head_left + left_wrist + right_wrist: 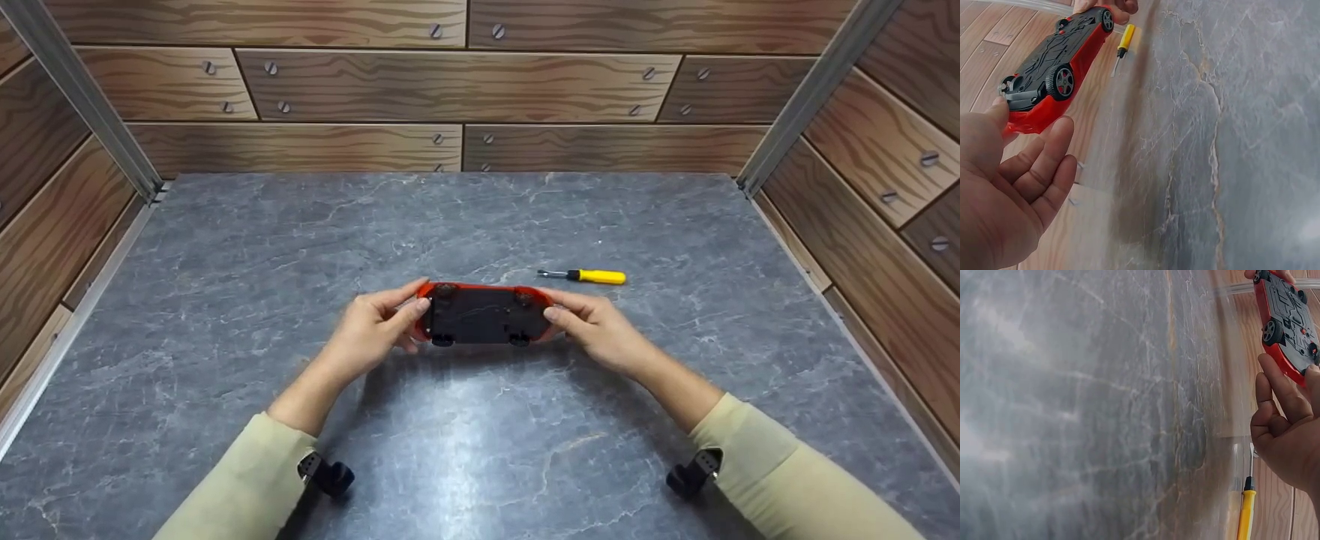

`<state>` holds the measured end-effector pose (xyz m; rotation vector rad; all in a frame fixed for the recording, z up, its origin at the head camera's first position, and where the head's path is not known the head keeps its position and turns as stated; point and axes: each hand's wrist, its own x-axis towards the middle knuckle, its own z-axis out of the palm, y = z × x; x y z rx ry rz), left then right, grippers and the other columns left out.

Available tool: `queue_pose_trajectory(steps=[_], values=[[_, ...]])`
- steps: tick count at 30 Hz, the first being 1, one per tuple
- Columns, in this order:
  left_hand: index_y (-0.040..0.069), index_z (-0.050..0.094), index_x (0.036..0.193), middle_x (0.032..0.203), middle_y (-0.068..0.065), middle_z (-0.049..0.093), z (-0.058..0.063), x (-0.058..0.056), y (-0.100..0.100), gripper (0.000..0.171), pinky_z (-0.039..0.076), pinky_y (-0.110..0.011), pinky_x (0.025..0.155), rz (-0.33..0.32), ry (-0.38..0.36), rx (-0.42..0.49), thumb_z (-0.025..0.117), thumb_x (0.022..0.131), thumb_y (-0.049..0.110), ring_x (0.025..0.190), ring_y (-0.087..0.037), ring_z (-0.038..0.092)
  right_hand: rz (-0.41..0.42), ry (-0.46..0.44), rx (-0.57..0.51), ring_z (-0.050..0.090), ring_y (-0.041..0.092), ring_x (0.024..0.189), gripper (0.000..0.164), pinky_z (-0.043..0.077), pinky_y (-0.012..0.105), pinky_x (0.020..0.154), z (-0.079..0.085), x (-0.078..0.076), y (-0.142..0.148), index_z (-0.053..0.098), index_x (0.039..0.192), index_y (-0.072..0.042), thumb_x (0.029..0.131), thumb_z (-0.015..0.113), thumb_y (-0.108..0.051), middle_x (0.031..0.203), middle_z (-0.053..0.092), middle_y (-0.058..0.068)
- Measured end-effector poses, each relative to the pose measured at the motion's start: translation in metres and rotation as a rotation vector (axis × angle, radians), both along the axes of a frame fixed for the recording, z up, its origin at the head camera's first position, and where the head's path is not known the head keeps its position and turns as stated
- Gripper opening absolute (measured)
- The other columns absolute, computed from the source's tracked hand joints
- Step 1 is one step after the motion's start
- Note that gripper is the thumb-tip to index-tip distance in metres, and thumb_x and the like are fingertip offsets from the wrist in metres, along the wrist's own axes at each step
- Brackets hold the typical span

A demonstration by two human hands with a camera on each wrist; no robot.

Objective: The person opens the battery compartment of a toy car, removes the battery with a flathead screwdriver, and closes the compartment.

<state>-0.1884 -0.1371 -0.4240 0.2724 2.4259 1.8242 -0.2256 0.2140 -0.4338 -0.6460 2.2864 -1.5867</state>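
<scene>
1. Sleeves (240, 472) lie nearest, left and right
2. Left hand (375, 322) and right hand (604, 330) pinch opposite ends of the red toy car (480, 315), mid-scene; uneven pressure could let it slip
3. Yellow screwdriver (600, 277), far right, could roll if knocked

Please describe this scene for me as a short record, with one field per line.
Held item: red toy car, raised above the table
Car's pose: black underside facing the head camera, wheels visible
Left hand: grips the car's left end
Right hand: grips the car's right end
Tool: yellow-handled screwdriver, lying beyond the right hand, untouched
Table finish: grey, marble-like
Backdrop: wood-patterned walls
</scene>
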Motion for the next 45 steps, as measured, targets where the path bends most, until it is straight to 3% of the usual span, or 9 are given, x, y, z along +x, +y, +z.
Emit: queue_pose_trajectory(steps=[5, 8, 13, 16, 18, 23, 30, 40, 45], values=[[0.018, 0.059, 0.153, 0.076, -0.016, 0.076, -0.004, 0.000, 0.002, 0.048, 0.049, -0.026, 0.050, 0.005, 0.029, -0.029, 0.069, 0.106, 0.024, 0.067, -0.041, 0.073, 0.012, -0.022, -0.005, 0.074, 0.020, 0.107, 0.045, 0.058, 0.034, 0.096, -0.003, 0.000, 0.000, 0.054, 0.156, -0.012, 0.112, 0.056, -0.020, 0.133, 0.072, 0.013], [0.019, 0.059, 0.153, 0.075, -0.019, 0.075, -0.006, -0.001, 0.003, 0.049, 0.043, -0.022, 0.046, 0.010, 0.034, -0.034, 0.070, 0.105, 0.023, 0.065, -0.041, 0.072, 0.026, -0.037, -0.017, 0.074, 0.021, 0.107, 0.045, 0.058, 0.031, 0.097, -0.004, -0.001, 0.000, 0.053, 0.157, -0.011, 0.113, 0.055, -0.021, 0.134, 0.072, 0.013], [0.020, 0.058, 0.154, 0.077, -0.020, 0.075, -0.010, -0.002, 0.006, 0.050, 0.043, -0.023, 0.045, 0.016, 0.007, -0.030, 0.070, 0.105, 0.023, 0.062, -0.038, 0.071, 0.026, -0.052, -0.011, 0.075, 0.021, 0.102, 0.045, 0.055, 0.026, 0.097, -0.006, -0.003, 0.001, 0.053, 0.156, -0.009, 0.113, 0.054, -0.021, 0.121, 0.077, 0.012], [0.017, 0.057, 0.154, 0.077, -0.019, 0.076, -0.013, -0.002, 0.007, 0.051, 0.048, -0.026, 0.047, 0.017, -0.010, -0.018, 0.070, 0.105, 0.022, 0.059, -0.032, 0.071, -0.010, -0.040, 0.030, 0.075, 0.019, 0.098, 0.046, 0.052, 0.021, 0.098, -0.008, -0.004, 0.001, 0.054, 0.155, -0.005, 0.112, 0.057, -0.020, 0.109, 0.079, 0.014], [0.015, 0.056, 0.155, 0.077, -0.018, 0.076, -0.016, -0.002, 0.007, 0.052, 0.051, -0.028, 0.049, 0.018, -0.024, -0.005, 0.070, 0.105, 0.021, 0.058, -0.026, 0.070, -0.041, -0.021, 0.068, 0.073, 0.016, 0.101, 0.046, 0.050, 0.020, 0.099, -0.009, -0.005, 0.001, 0.056, 0.153, -0.003, 0.110, 0.060, -0.020, 0.112, 0.079, 0.014], [0.011, 0.055, 0.155, 0.076, -0.015, 0.076, -0.022, -0.003, 0.009, 0.052, 0.054, -0.028, 0.050, 0.010, -0.063, 0.026, 0.069, 0.105, 0.018, 0.057, -0.021, 0.069, -0.082, 0.008, 0.140, 0.067, 0.018, 0.119, 0.046, 0.049, 0.033, 0.109, -0.011, -0.006, 0.000, 0.059, 0.150, -0.004, 0.108, 0.064, -0.020, 0.137, 0.070, 0.013], [0.011, 0.054, 0.156, 0.076, -0.017, 0.076, -0.027, -0.002, 0.011, 0.053, 0.050, -0.026, 0.047, 0.011, -0.102, 0.034, 0.069, 0.106, 0.017, 0.056, -0.021, 0.069, -0.073, 0.020, 0.184, 0.064, 0.021, 0.127, 0.046, 0.044, 0.048, 0.116, -0.011, -0.006, 0.000, 0.059, 0.151, -0.007, 0.108, 0.064, -0.022, 0.139, 0.069, 0.010], [0.007, 0.054, 0.155, 0.075, -0.017, 0.075, -0.032, 0.000, 0.012, 0.053, 0.055, -0.027, 0.049, 0.002, -0.088, 0.029, 0.069, 0.105, 0.014, 0.051, -0.018, 0.065, -0.056, 0.054, 0.240, 0.069, 0.020, 0.112, 0.046, 0.044, 0.050, 0.116, -0.014, -0.009, 0.001, 0.059, 0.152, -0.008, 0.109, 0.063, -0.024, 0.103, 0.080, 0.002], [0.010, 0.053, 0.156, 0.074, -0.016, 0.075, -0.031, 0.000, 0.013, 0.054, 0.057, -0.029, 0.051, 0.006, -0.111, 0.015, 0.069, 0.105, 0.014, 0.053, -0.019, 0.066, -0.039, 0.024, 0.225, 0.072, 0.019, 0.092, 0.047, 0.047, 0.046, 0.107, -0.017, -0.011, 0.002, 0.057, 0.152, -0.005, 0.110, 0.062, -0.024, 0.085, 0.078, 0.004]])
